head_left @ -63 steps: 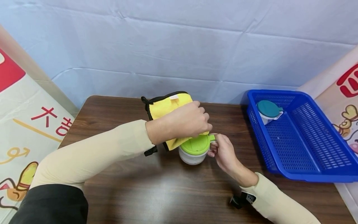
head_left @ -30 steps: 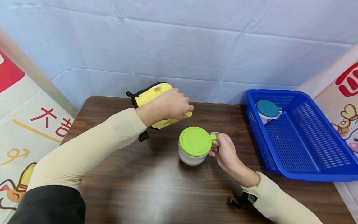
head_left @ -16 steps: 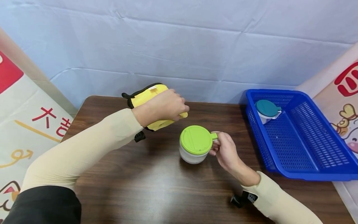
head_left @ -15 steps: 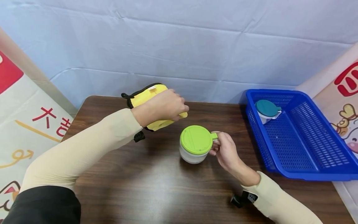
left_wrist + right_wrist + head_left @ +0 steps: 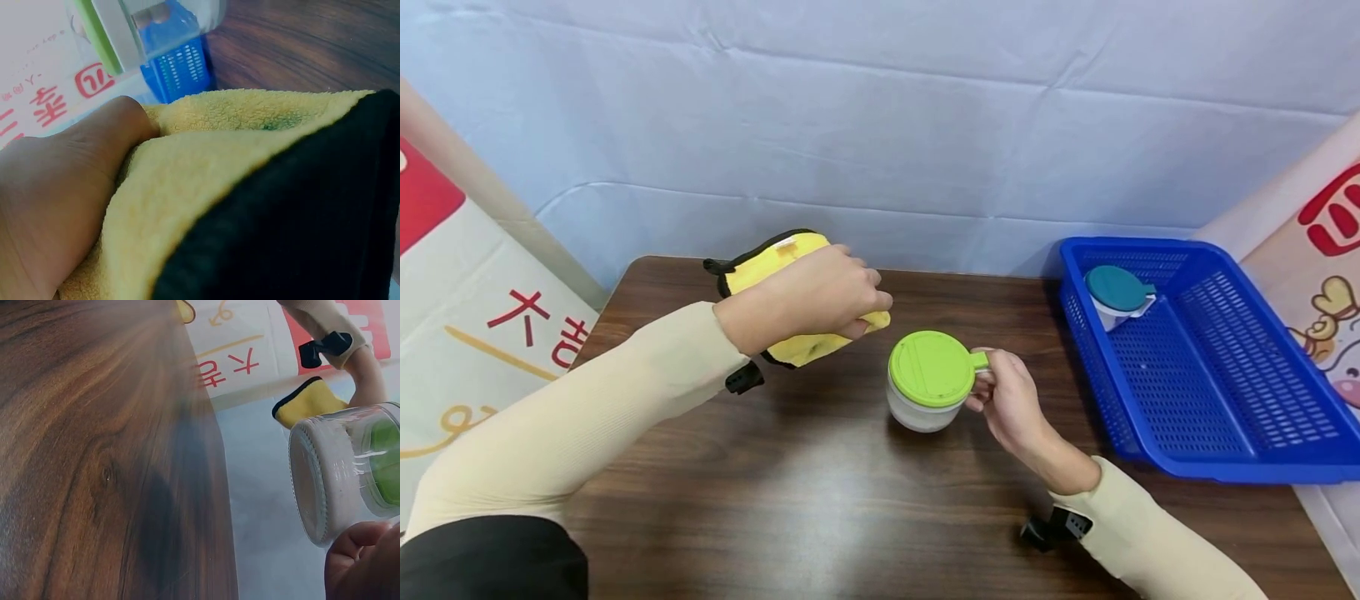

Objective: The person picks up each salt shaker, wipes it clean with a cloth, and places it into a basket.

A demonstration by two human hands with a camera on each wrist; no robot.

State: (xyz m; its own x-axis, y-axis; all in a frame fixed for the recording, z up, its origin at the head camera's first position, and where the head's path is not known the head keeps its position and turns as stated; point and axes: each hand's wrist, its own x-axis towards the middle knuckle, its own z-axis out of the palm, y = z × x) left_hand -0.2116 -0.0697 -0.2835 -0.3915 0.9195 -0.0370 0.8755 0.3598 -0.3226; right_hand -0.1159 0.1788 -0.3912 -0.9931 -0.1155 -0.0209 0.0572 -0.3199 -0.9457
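A glass seasoning jar point(image 5: 925, 412) with a lime-green lid and white contents is held by its handle in my right hand point(image 5: 1009, 400). In the right wrist view, the jar's base point(image 5: 309, 484) shows, raised off the table. My left hand point(image 5: 823, 292), to the left of the jar and apart from it, grips a yellow cleaning cloth point(image 5: 767, 260) with a black border and a hanging loop. Up close in the left wrist view, the thumb presses on the folded cloth point(image 5: 187, 162); the other fingers are hidden.
A blue perforated basket point(image 5: 1195, 392) stands at the right of the dark wooden table point(image 5: 790, 500). Inside it, near its far left corner, sits another jar with a teal lid point(image 5: 1116, 287). A pale cloth backdrop point(image 5: 880, 125) hangs behind the table.
My left hand has drawn the cloth off the jar's lid and moved left with it, uncovering the lid. The right hand and jar have shifted slightly right and up in view.
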